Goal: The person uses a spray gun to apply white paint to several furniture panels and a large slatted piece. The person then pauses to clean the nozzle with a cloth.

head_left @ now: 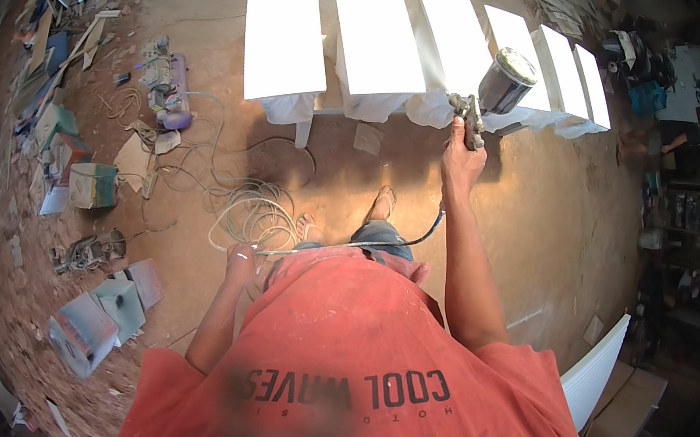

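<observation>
My right hand [463, 164], arm stretched forward, is closed around the handle of a spray gun [468, 110]. A dark paint cup [505, 84] with a light-spattered lid tops the gun, and a pale spray mist shows at its nozzle. The gun is just in front of a row of several bright white panels [378, 41], near the third from the left. From the gun's handle a dark hose [430, 229] hangs and crosses my waist to my left hand [242, 264]. That hand, low at my left side, is closed on the hose beside its loose coils [253, 215].
A purple compressor [175, 94] stands on the dirt floor at the left, its line trailing toward my feet. Paint-stained boxes [93, 186] and containers [92, 330] sit farther left, among wood scraps. A white ribbed panel [595, 374] leans at the right. Another person [677, 138] is at far right.
</observation>
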The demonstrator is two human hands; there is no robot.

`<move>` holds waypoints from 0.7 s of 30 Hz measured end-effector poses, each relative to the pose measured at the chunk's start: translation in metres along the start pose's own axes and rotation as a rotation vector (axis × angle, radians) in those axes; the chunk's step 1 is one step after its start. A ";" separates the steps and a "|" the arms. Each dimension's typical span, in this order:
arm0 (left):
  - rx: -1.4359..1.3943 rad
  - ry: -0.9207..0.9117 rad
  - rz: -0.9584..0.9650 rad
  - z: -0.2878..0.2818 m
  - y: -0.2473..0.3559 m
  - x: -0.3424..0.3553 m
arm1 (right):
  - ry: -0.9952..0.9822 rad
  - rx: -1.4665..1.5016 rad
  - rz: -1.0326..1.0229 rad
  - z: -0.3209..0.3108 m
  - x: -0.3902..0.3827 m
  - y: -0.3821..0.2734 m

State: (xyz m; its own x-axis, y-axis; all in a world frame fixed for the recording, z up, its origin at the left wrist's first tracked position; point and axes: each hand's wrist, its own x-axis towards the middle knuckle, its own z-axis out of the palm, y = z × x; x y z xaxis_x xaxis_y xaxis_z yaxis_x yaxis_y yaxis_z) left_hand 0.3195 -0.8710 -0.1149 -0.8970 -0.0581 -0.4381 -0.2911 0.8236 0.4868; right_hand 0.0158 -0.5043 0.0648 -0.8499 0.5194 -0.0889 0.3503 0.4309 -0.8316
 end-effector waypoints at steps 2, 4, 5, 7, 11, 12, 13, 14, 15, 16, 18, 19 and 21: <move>0.007 -0.020 -0.009 0.002 -0.004 -0.001 | -0.054 0.037 -0.012 0.003 -0.012 0.001; 0.027 0.021 0.042 -0.001 -0.003 -0.002 | -0.122 0.089 -0.007 0.008 -0.026 -0.002; 0.037 0.041 0.067 -0.002 -0.002 -0.002 | -0.150 0.100 -0.009 0.010 -0.034 -0.003; 0.014 0.068 0.101 -0.006 0.000 -0.002 | -0.164 0.233 -0.068 0.020 -0.047 -0.004; 0.029 0.084 0.099 -0.005 0.000 -0.003 | -0.323 0.222 -0.077 0.017 -0.073 -0.019; 0.034 0.058 0.090 -0.006 0.001 -0.002 | -0.320 0.218 -0.075 0.015 -0.072 -0.017; 0.038 0.032 0.080 -0.006 0.002 -0.001 | -0.316 0.214 -0.073 0.013 -0.071 -0.016; 0.043 0.006 0.070 -0.007 0.004 0.001 | -0.312 0.210 -0.071 0.011 -0.070 -0.014; 0.046 0.010 0.078 -0.008 0.007 0.002 | -0.268 0.204 -0.061 0.008 -0.066 -0.009; 0.049 0.013 0.085 -0.008 0.011 0.003 | -0.223 0.197 -0.049 0.005 -0.059 -0.004; 0.067 0.010 0.092 -0.009 0.016 0.004 | -0.175 0.158 0.024 -0.007 -0.047 0.003; 0.083 0.004 0.090 -0.009 0.017 0.004 | -0.138 0.135 0.014 -0.011 -0.041 0.007; 0.093 0.005 0.095 -0.008 0.017 0.004 | -0.094 0.147 0.051 -0.021 -0.035 0.010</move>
State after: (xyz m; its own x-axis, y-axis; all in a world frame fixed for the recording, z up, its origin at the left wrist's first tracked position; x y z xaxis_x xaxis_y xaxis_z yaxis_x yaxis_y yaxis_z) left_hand 0.3082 -0.8616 -0.1027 -0.9207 0.0201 -0.3898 -0.1728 0.8744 0.4534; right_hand 0.0575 -0.5028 0.0714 -0.8682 0.4631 -0.1780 0.3382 0.2900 -0.8953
